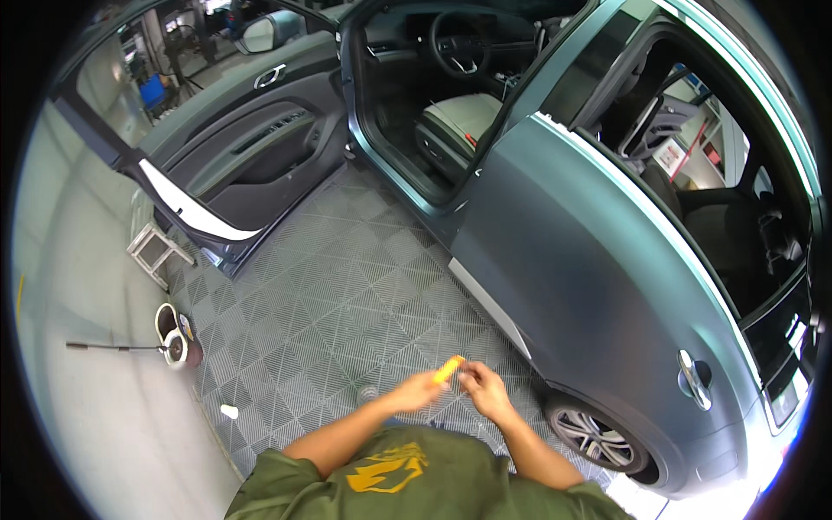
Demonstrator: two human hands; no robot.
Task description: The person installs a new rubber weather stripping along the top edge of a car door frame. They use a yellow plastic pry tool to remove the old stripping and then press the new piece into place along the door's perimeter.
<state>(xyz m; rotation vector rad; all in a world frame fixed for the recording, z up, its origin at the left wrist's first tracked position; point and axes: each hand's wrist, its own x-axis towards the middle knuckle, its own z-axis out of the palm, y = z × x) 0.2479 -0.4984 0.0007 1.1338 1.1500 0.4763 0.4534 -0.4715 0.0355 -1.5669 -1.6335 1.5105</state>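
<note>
My left hand (419, 392) is closed round a small, slim yellow tool (448, 369), which points up and to the right. Its exact kind is too blurred to make out. Close beside the tool's far end, my right hand (487, 392) has its fingers curled and pinched together. Whatever those fingertips hold, if anything, is hidden. Both hands are in front of my body, over the floor and left of the car's rear wheel (598, 438).
A grey-blue car stands at right, its rear door (589, 234) closed. The front door (251, 147) swings wide open at far left. By the left wall are a step stool (159, 251), a bucket (178, 338) with a long rod, and a white cup-like object (229, 412).
</note>
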